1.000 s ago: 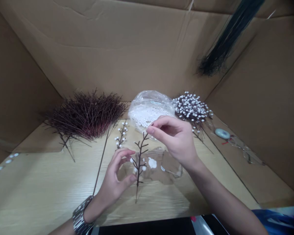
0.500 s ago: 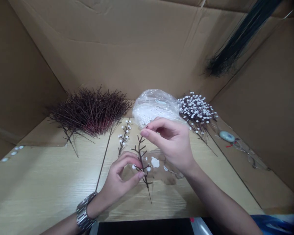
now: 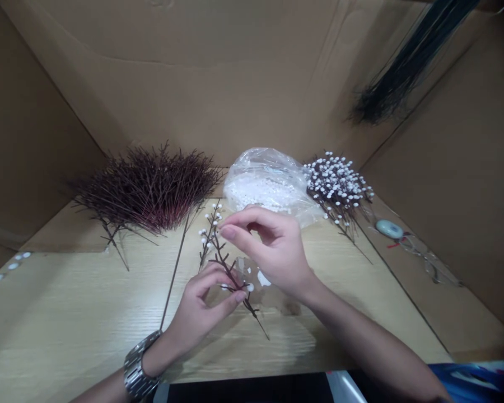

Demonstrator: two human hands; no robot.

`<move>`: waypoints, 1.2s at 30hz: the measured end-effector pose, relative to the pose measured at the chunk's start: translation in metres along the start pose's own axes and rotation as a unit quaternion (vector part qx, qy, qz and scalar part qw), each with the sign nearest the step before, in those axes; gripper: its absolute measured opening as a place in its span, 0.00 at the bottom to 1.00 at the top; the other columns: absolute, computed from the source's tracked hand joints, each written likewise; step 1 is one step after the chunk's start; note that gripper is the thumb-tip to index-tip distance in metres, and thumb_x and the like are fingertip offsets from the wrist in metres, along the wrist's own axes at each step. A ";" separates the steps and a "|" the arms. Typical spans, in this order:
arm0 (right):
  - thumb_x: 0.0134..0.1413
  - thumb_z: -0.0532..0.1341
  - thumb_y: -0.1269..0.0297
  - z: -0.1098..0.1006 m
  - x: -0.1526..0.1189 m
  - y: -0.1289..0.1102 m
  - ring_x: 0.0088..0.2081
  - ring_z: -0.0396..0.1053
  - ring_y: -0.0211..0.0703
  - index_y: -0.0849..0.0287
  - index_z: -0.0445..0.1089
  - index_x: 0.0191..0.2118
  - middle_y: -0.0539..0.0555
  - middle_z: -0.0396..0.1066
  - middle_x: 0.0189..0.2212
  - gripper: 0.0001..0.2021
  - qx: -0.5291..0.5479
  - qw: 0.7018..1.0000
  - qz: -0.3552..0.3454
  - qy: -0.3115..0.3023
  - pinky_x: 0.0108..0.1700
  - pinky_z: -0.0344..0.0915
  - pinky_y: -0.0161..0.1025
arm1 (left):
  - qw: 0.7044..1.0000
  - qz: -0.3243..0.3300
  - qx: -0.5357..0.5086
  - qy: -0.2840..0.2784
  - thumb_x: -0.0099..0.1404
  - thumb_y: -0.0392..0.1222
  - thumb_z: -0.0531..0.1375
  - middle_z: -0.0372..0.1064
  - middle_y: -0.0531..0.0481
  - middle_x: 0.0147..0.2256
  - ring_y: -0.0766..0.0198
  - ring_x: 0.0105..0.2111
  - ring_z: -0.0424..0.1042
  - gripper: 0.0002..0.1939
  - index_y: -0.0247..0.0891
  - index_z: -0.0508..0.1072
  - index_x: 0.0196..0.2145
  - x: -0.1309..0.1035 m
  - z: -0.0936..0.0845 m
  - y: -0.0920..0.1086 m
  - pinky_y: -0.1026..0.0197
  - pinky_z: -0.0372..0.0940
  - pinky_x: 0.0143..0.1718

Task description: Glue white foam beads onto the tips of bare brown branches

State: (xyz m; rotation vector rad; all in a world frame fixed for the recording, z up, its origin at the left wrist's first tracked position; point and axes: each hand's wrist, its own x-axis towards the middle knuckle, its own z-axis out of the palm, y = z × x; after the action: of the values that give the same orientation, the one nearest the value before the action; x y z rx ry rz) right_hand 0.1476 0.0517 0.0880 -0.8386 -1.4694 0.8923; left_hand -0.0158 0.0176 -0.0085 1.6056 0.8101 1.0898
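Observation:
My left hand (image 3: 204,302) pinches a brown artificial twig (image 3: 231,275) between thumb and fingers, low on its stem. The twig leans up to the left, with a white berry (image 3: 251,287) on a lower side branch and another beside my fingers. At the twig's upper end, my right hand (image 3: 273,246) is closed in a pinch. Whatever sits between those fingertips is too small to make out. Just behind, a second twig with several white berries (image 3: 212,226) lies on the table. White glue-like patches (image 3: 263,278) show on the table under my right hand.
A heap of bare brown twigs (image 3: 151,190) lies at the back left. A clear bag of white berries (image 3: 264,184) stands mid-back, beside a pile of berried twigs (image 3: 338,184). Eyeglasses (image 3: 424,257) and a pale green oval object (image 3: 389,228) lie right. Cardboard walls (image 3: 235,84) surround the table.
My right hand has moved left and slightly down with its pinch closed. The twig in my left hand has tipped further left at its top.

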 end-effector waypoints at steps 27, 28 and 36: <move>0.62 0.57 0.74 -0.089 0.027 0.128 0.38 0.71 0.47 0.60 0.75 0.39 0.60 0.77 0.36 0.09 -0.488 0.859 0.075 -0.139 0.40 0.62 0.40 | 0.977 -0.168 -0.129 -0.005 0.63 0.44 0.70 0.76 0.50 0.32 0.62 0.34 0.73 0.09 0.38 0.77 0.32 0.003 0.002 -0.002 0.62 0.66 0.38; 0.62 0.57 0.73 -0.089 0.024 0.122 0.39 0.71 0.47 0.60 0.75 0.39 0.60 0.77 0.37 0.08 -0.482 0.863 0.068 -0.135 0.41 0.63 0.40 | 0.977 -0.169 -0.128 -0.005 0.63 0.44 0.70 0.76 0.51 0.32 0.62 0.34 0.72 0.09 0.38 0.77 0.32 0.003 0.003 -0.002 0.62 0.66 0.37; 0.63 0.64 0.63 -0.073 -0.035 0.056 0.35 0.72 0.41 0.56 0.75 0.40 0.51 0.77 0.36 0.04 -0.227 0.971 0.062 -0.046 0.38 0.68 0.38 | 0.974 -0.178 -0.137 -0.007 0.64 0.45 0.70 0.74 0.50 0.33 0.62 0.35 0.71 0.09 0.38 0.76 0.33 0.004 0.005 0.002 0.62 0.65 0.39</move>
State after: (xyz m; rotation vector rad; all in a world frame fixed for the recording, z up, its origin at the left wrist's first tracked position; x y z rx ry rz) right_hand 0.2234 0.0507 0.0258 -1.2501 -1.7512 0.7001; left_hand -0.0100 0.0185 -0.0058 1.1800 0.8584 0.8870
